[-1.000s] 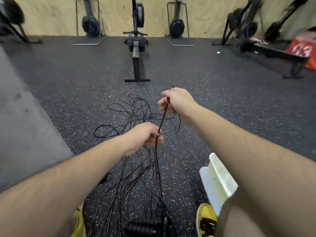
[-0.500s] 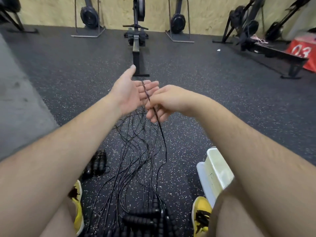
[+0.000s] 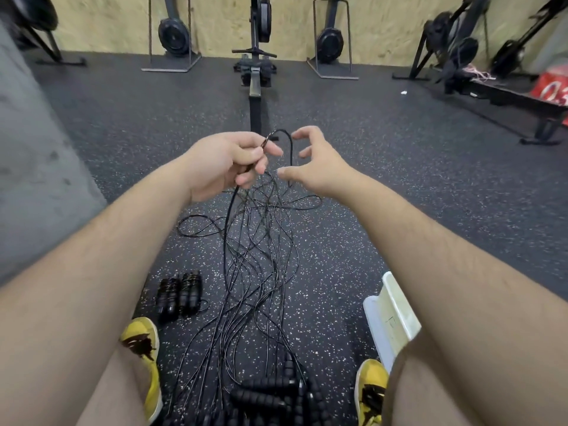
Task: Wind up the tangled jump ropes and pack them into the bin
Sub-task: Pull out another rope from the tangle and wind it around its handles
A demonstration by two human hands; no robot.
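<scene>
Your left hand [image 3: 226,162] is clenched on a single black rope [image 3: 281,130], fingers curled over it and the thumb on top. The cord rises out of the fist, arches into a small loop and drops between your two hands. Your right hand [image 3: 318,162] is released: fingers spread and gently curved, thumb pointing toward the left hand, holding nothing. The falling side of the loop runs just in front of that thumb, and you cannot tell whether they touch.

Below your hands the tangle of jump ropes [image 3: 255,256] lies on the speckled rubber floor [image 3: 399,210]. Its long wavy strands run back toward you, between your legs, to a heap of black foam handles [image 3: 267,398] at the bottom edge. To the left of the strands, and apart from them, a wound bundle [image 3: 179,295] rests near your left yellow shoe [image 3: 143,345].

The white bin [image 3: 396,312] stands on the floor to your right, well apart from both hands and close to your right yellow shoe [image 3: 372,385]. It is partly hidden by your forearm and thigh, so its inside does not show.

Farther out, a rowing machine [image 3: 255,81] lies straight ahead, with more machines upright along the plywood wall [image 3: 292,26] — and a red box [image 3: 553,86] sits at the far right.
</scene>
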